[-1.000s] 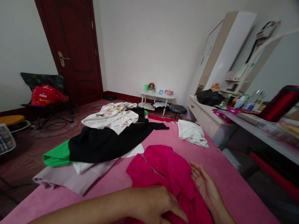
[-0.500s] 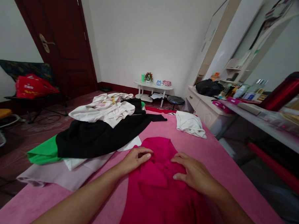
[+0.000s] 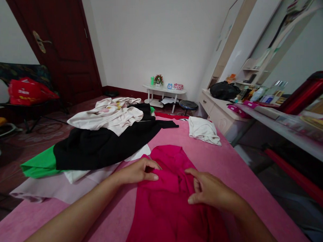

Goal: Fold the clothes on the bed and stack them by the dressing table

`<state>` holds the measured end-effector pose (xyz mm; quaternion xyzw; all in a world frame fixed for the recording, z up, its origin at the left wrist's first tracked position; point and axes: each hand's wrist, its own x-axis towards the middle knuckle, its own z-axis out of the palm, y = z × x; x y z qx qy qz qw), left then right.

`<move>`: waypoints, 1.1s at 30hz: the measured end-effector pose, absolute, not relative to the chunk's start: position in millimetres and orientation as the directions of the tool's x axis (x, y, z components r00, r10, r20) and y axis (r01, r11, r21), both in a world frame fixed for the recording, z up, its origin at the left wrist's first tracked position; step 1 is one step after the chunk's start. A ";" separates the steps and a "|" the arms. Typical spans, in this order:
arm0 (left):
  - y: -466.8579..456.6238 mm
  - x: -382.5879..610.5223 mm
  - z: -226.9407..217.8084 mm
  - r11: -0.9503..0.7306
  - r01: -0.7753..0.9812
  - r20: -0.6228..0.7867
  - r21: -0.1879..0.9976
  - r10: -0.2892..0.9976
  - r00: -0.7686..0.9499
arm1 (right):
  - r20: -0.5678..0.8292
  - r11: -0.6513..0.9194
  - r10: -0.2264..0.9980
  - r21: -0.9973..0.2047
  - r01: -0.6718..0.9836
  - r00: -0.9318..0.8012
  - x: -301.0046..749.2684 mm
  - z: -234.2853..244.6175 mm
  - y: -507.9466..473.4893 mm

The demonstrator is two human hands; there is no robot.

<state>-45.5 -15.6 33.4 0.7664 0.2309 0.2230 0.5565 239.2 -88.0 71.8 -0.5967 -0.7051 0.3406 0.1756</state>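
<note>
A magenta shirt (image 3: 165, 217) lies spread in front of me on the bed, with a crumpled flap of its cloth across the upper part. My left hand (image 3: 138, 170) pinches the left end of that flap between thumb and fingers. On the right side of the shirt, my right hand (image 3: 207, 188) has its fingers curled into the fabric, the thumb lower down and resting on it. Some of the right fingertips are hidden in the folds.
The bed's pink cover (image 3: 222, 175) lies under the shirt. To the left is a pile with black clothing (image 3: 98, 148), a white garment (image 3: 107, 116) and a green piece (image 3: 39, 163). A folded white cloth (image 3: 203, 130) lies at far right, beside a cluttered dresser (image 3: 217, 109).
My left hand has moved slightly left and closed on the flap, which is pulled out flatter. My right hand's fingers have curled in. The view has shifted a little.
</note>
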 end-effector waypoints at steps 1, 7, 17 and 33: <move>-15.2 -46.0 35.9 -0.184 0.080 0.059 0.980 0.649 0.759 | -0.138 0.100 0.961 -0.635 0.766 -0.239 234.9 69.2 -88.0; -7.4 -55.3 67.8 0.031 -0.400 0.040 0.916 0.985 0.167 | 0.056 0.020 0.988 -0.972 0.236 0.146 246.6 86.1 -73.8; -1.9 -54.4 47.6 -0.400 0.110 0.395 0.910 0.917 0.061 | 0.182 0.123 0.867 -0.980 0.155 0.464 276.7 43.7 -45.7; -14.4 -48.3 23.6 -0.551 0.644 0.261 0.531 0.829 0.494 | -0.083 0.258 0.939 -0.473 0.843 -0.334 159.8 53.6 -131.4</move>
